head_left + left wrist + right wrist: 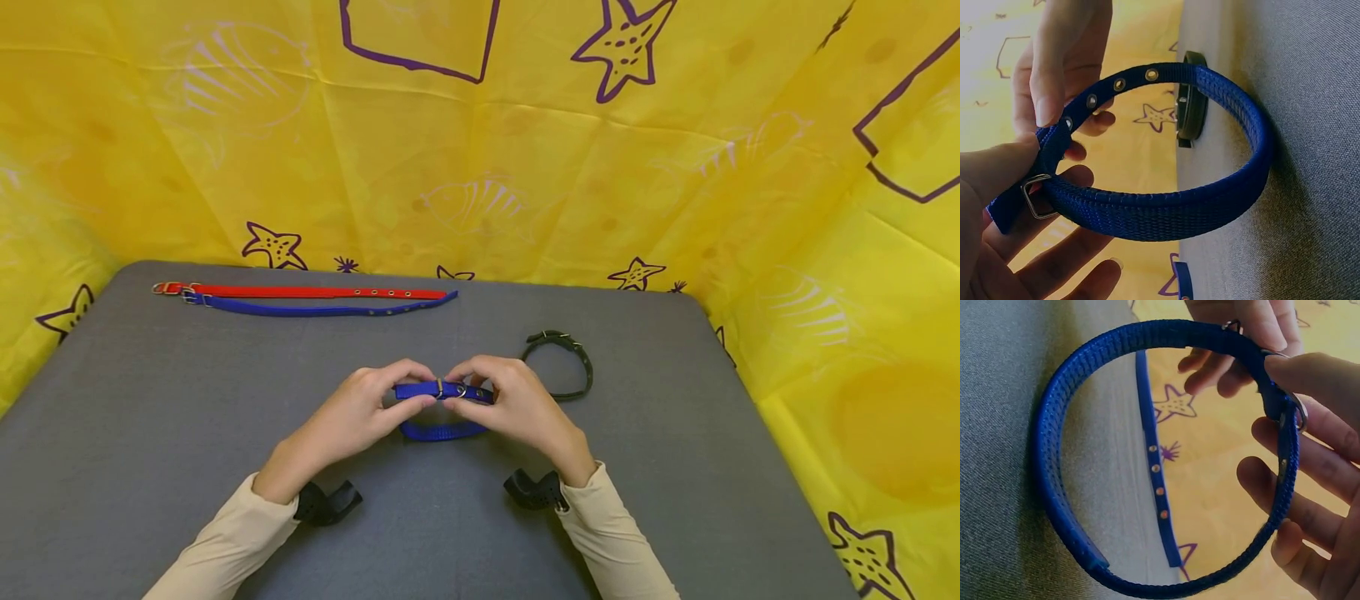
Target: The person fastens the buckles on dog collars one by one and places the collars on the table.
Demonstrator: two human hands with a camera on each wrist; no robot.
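A blue collar [442, 432], bent into a closed loop with its buckle side up, is between both hands over the grey table. My left hand [375, 408] pinches it by the strap end left of the buckle, thumb in front and fingers behind. On the other side of the buckle my right hand [506, 398] pinches the strap close to the D-ring [461, 390]. The thumbs nearly meet. In the left wrist view metal eyelets [1120, 84] line the band and a metal loop [1038, 197] sits around it. The right wrist view shows the padded band [1050, 444] nearest the table.
A dark green collar [587, 367], buckled into a ring, lies just beyond my right hand. Toward the back left, a red collar [300, 292] and another blue collar [300, 312] lie stretched out side by side. Yellow patterned cloth [480, 150] hangs around the grey table [187, 400].
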